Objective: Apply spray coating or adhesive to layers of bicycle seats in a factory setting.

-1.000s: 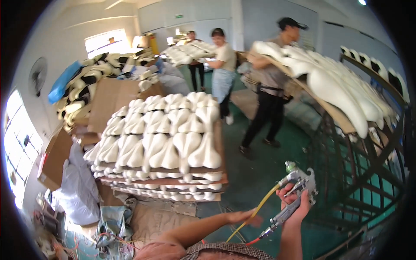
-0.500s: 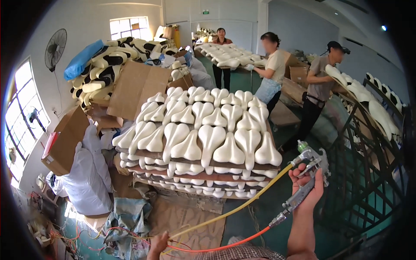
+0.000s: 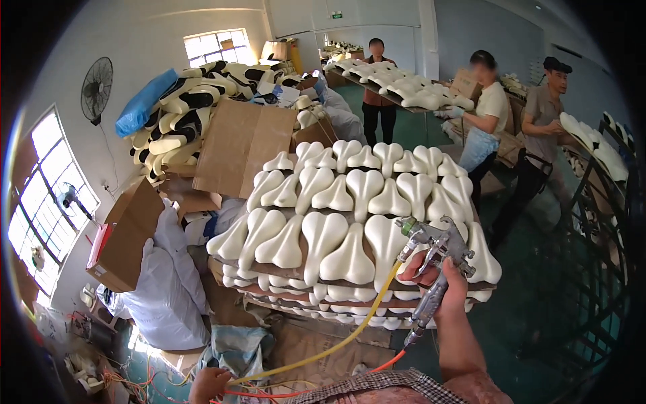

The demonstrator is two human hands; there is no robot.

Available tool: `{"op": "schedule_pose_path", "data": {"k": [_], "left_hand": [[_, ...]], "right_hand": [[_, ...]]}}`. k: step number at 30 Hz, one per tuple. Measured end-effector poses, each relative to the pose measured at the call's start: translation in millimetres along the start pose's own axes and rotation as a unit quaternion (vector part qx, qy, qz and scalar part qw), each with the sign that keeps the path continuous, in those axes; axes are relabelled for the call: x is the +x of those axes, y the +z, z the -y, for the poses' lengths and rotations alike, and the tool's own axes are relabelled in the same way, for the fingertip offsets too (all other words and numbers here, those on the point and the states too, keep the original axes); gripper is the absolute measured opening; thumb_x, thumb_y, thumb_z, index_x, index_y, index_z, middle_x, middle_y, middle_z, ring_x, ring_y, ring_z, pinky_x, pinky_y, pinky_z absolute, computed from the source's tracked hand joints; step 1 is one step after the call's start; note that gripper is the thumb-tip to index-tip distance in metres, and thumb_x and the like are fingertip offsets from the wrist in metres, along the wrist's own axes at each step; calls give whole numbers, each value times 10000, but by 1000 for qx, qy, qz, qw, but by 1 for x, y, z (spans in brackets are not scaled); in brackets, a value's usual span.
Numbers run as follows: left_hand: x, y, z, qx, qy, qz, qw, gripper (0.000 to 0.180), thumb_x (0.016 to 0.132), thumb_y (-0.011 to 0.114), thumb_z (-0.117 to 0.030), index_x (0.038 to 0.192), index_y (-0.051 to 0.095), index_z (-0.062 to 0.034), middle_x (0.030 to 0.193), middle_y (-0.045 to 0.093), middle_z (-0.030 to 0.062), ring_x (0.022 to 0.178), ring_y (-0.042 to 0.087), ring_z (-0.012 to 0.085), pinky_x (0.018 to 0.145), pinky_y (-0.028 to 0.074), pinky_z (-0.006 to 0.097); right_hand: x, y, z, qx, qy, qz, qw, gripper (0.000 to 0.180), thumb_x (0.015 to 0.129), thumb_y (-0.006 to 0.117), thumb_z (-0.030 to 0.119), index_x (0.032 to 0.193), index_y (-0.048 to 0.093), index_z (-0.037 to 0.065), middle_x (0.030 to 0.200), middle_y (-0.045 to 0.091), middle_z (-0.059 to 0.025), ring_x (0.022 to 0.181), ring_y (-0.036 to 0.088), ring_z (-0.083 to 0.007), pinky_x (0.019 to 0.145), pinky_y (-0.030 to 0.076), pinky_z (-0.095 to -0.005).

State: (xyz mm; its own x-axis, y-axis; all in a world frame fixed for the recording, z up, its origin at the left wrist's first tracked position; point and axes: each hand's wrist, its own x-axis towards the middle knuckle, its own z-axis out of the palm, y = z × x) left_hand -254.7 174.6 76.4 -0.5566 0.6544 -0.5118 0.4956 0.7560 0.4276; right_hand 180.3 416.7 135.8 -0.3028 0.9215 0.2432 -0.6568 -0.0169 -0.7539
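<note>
My right hand (image 3: 453, 288) is wrapped round the handle of a metal spray gun (image 3: 441, 244), held up over the right part of the front row. A yellow hose (image 3: 369, 322) and an orange hose (image 3: 390, 362) run from the gun toward my left hand (image 3: 210, 384). That hand is low at the left, its fingers curled round the hoses. Below and beyond the gun, cream bicycle saddle pads (image 3: 347, 256) lie in rows, their narrow ends pointing alternately near and far. They rest on a stack of boards (image 3: 293, 221) with more pads between the layers. The gun hides part of the front row.
Two co-workers (image 3: 486, 101) hold a board of pads (image 3: 397, 89) at the back. Another person (image 3: 544, 111) handles pads at a dark metal rack (image 3: 592, 269) on the right. White sacks (image 3: 161, 296), a carton (image 3: 124, 236) and heaped saddles (image 3: 176, 121) fill the left.
My right hand has brought the spray gun left, over the front row of pads. The view has swung left. At the right, the person by the rack has turned their head.
</note>
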Motion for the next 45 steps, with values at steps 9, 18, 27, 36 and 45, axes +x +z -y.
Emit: {"op": "schedule_pose_path", "data": {"k": [9,18,27,36,45], "left_hand": [[184,-78,-116,-411,269,130,861,387,882,530,-270,1135,514,24,841,639,124,744,632,201,688,522,333],[418,-58,-461,-685,262,388,558,390,888,475,-266,1176,395,-16,1247,408,221,1078,466,425,897,414,496],[439,76,-603,-631,136,450,617,660,894,465,-244,1391,79,-44,1396,196,199,1178,363,429,969,350,498],[457,128,-657,-697,88,444,557,413,835,481,-146,1216,364,-38,1332,267,138,1134,380,361,968,335,522],[368,108,-573,-706,56,354,611,198,898,489,-164,1046,487,-33,989,557,107,799,579,285,609,570,418]], "right_hand": [[53,34,-15,38,-167,-65,983,549,878,370,501,892,557,-15,887,580,-122,751,587,-248,658,482,-417],[16,74,17,-101,-387,-137,906,511,934,386,356,1229,285,-49,997,429,-140,782,409,-184,691,412,-304],[-50,152,-4,-261,-446,-383,766,495,934,366,357,1198,319,-60,1021,431,-123,836,434,-175,708,480,-278],[-55,185,-33,-304,-424,-479,706,461,948,359,332,1179,407,-64,1063,541,-167,882,559,-204,759,539,-308],[-46,177,-50,-264,-416,-575,653,470,943,338,357,1172,384,-51,1010,507,-117,834,524,-174,698,531,-277]]}}
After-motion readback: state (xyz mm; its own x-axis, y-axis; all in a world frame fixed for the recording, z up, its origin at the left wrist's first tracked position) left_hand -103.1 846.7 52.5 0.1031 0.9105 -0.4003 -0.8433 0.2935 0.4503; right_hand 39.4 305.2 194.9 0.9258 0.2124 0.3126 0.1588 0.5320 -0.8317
